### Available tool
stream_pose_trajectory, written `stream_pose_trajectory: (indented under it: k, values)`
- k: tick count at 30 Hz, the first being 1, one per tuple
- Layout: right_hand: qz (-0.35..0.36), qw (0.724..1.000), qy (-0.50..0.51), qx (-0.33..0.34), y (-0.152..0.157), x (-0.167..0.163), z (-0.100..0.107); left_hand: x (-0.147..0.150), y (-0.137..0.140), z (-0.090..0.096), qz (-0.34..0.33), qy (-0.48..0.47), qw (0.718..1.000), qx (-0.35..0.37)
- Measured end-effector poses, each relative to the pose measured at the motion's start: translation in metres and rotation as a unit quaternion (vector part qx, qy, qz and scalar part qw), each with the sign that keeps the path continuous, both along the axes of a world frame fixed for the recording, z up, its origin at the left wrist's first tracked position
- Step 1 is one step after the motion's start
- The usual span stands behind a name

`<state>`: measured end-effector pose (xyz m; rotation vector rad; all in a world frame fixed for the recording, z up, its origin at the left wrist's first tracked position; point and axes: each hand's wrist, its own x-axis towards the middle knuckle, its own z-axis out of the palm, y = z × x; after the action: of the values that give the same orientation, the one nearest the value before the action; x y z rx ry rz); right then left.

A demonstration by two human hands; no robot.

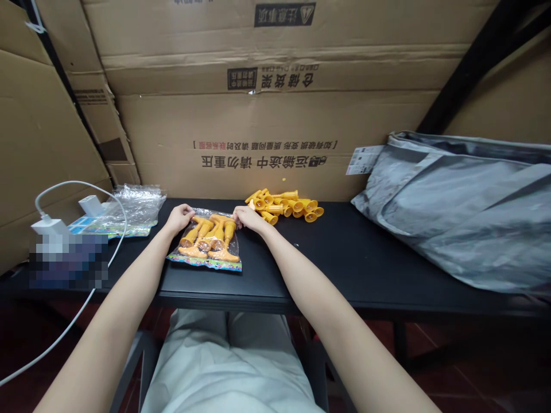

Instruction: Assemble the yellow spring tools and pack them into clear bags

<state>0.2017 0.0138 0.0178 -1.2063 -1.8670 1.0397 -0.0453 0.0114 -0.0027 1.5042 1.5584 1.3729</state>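
Observation:
A clear plastic bag (pixel 205 263) lies on the black table in front of me, its colourful printed edge toward me. Inside it are several yellow-orange plastic pieces (pixel 214 232), some flared like small horns and some with T-shaped ends. My left hand (pixel 181 217) pinches the bag's far left corner. At the far right corner, my right hand (pixel 249 218) grips the bag with closed fingers. Just beyond my right hand sits a loose pile of similar yellow plastic pieces (pixel 297 205) against the cardboard.
A stack of clear plastic bags (pixel 140 206) lies at the left, beside a white charger (pixel 50 227) with a long white cable (pixel 124 221). A large grey fabric bag (pixel 451 212) fills the right side. Cardboard (pixel 258 120) stands upright along the back of the table (pixel 340 269).

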Motion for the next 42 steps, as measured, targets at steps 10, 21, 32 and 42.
stream_pose_trajectory:
  k: [10,21,32,42]
  values:
    - [-0.071,0.994,0.007,0.079,0.002,-0.002,-0.004,0.014,-0.01,0.013,-0.04,0.022,0.992,0.121]
    - [0.017,0.99,0.128,0.057,0.005,-0.007,-0.001,0.03,-0.017,0.016,-0.096,0.03,0.983,0.151]
    - [0.123,0.984,0.022,-0.126,-0.019,0.005,0.015,0.038,-0.024,0.022,-0.093,-0.004,0.99,0.103]
    - [0.147,0.953,0.163,-0.208,-0.027,-0.006,0.012,0.032,-0.02,0.021,-0.083,0.004,0.987,0.134]
